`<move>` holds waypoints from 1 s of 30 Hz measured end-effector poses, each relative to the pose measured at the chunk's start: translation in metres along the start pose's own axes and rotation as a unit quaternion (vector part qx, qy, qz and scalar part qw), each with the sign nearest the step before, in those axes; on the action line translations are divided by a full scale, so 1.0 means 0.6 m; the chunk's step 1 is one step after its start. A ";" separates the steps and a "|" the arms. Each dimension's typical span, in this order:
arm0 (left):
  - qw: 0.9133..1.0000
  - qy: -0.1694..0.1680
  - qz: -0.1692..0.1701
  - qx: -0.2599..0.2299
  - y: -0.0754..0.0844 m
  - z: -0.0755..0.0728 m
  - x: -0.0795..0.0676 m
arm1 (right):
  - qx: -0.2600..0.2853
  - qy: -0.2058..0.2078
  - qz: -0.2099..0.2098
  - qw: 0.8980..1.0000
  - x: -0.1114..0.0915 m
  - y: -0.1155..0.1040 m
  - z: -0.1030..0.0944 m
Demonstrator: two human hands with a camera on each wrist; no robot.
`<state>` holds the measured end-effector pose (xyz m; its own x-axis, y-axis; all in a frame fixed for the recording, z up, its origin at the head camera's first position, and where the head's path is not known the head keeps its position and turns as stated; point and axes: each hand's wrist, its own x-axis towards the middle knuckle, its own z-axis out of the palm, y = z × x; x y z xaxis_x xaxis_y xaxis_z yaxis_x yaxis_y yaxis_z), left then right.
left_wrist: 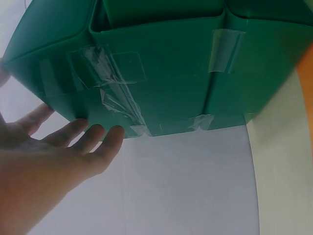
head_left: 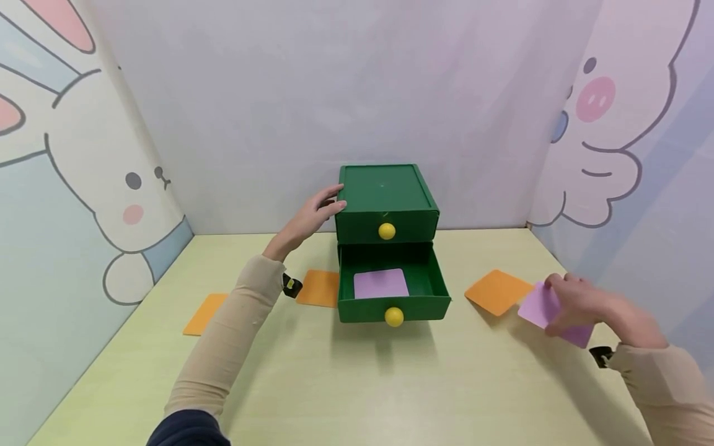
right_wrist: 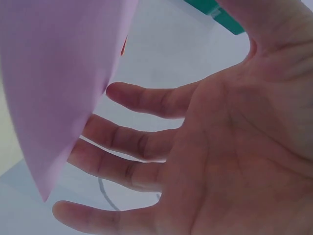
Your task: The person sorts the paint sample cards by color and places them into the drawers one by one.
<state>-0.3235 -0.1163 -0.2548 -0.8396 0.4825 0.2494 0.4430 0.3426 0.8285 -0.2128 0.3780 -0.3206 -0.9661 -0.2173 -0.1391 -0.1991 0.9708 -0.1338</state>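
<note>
A green drawer cabinet (head_left: 385,189) with yellow knobs stands at the back of the table, its upper drawer in and its lower drawer (head_left: 362,311) pulled out. One purple sheet of paper (head_left: 381,284) lies in that lower drawer. My left hand (head_left: 309,218) rests its fingertips at the cabinet's upper left edge, fingers loosely spread; the left wrist view shows it beside the taped green side (left_wrist: 166,78). Over on the right, my right hand (head_left: 582,303) holds a second purple sheet (head_left: 537,306) between thumb and fingers, tilted above the table. Fingertips meet this sheet's edge in the right wrist view.
An orange sheet (head_left: 498,292) lies right of the cabinet, close to the held sheet. Two more orange sheets lie to the left: one (head_left: 319,288) beside the drawer, another (head_left: 205,314) partly behind my left forearm. Walls with cartoon animals enclose the table (head_left: 357,396).
</note>
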 end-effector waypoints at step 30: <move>1.000 0.015 0.003 -0.005 -0.055 -0.002 0.023 | 0.005 0.062 -0.154 0.986 0.063 -0.148 -0.082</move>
<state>-0.3500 -0.1221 -0.2777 -0.8461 0.4595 0.2702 0.4456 0.3314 0.8316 -0.2396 0.2889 -0.2657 -0.8734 -0.4861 0.0305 -0.4843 0.8600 -0.1608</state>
